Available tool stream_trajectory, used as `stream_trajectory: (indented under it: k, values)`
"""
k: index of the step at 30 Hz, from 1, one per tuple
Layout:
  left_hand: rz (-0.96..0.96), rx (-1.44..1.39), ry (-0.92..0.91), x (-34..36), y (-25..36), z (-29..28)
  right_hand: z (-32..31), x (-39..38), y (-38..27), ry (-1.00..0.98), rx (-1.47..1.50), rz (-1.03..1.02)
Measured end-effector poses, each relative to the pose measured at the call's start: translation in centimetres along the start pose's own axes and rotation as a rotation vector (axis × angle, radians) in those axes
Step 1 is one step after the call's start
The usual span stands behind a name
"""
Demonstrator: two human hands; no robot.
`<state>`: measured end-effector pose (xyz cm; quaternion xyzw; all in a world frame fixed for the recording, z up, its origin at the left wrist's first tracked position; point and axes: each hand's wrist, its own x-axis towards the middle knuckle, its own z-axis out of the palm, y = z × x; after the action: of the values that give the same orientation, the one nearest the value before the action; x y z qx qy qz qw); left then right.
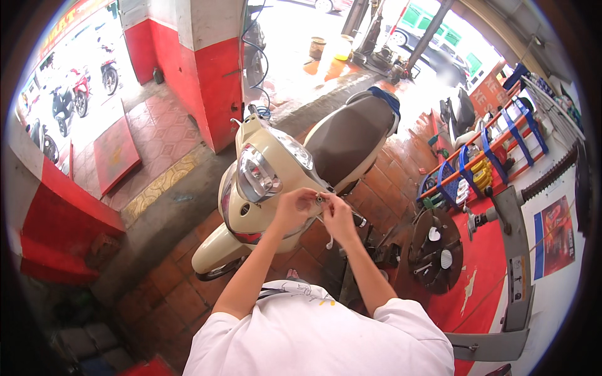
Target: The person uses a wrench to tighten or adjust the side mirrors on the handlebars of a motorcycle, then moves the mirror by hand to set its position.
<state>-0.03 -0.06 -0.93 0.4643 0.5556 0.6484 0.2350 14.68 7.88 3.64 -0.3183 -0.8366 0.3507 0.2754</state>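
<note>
Your two arms come up from the bottom, in white short sleeves. Your left hand (293, 210) and your right hand (337, 216) are close together, almost touching, right in front of you. Your fingertips pinch a small dark part (320, 199) between them. It is too small to tell what it is. Both hands are curled around it, at the right handlebar end of a cream scooter (276, 182).

The scooter stands just past your hands. Its big headlight (256, 175) points to the left side of the picture. Its front wheel (216, 271) sits low on the brown tile floor (169, 294). The brown seat (348, 135) stretches away from you, with a blue cloth (385, 97) on its far end.

To your right, on the floor, lies a round dark tray (436, 250) with small tools and bits on it. Just beyond it is a blue and orange rack (483, 156) holding parts, some of them yellow.

To your left is a red and white pillar (213, 69). Farther off on the left, a few motorbikes (78, 91) stand in a bright spot. Far ahead, past the scooter, the wet ground shines and a green vehicle (426, 22) is parked outside.
</note>
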Motion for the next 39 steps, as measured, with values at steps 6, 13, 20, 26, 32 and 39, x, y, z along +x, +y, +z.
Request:
stream_trajectory:
  k: [6, 13, 20, 26, 32, 39]
  values:
    - [-0.019, -0.066, -0.023, 0.1, 0.0, -0.2, 4.4, -3.8, -1.5, 0.172, 0.373, 0.177]
    - [-0.015, 0.015, -0.011, 0.0, 0.4, -0.1, -1.9, -3.0, 1.3, -0.158, 0.339, 0.155]
    - [-0.071, 0.009, 0.008, 0.3, 0.2, 0.5, -6.7, 4.6, 0.9, -0.365, 0.091, 0.062]
    - [-0.067, -0.039, 0.031, 0.1, -0.7, 0.5, -5.7, 8.4, 0.7, -0.570, -0.093, -0.077]
    - [-0.050, 0.014, 0.065, -0.2, -0.1, 0.5, -6.0, 10.4, -0.7, -0.608, -0.244, -0.305]
    - [-0.073, 0.045, 0.082, 0.0, 0.5, 0.8, -5.4, 10.6, 1.4, -0.663, -0.156, -0.372]
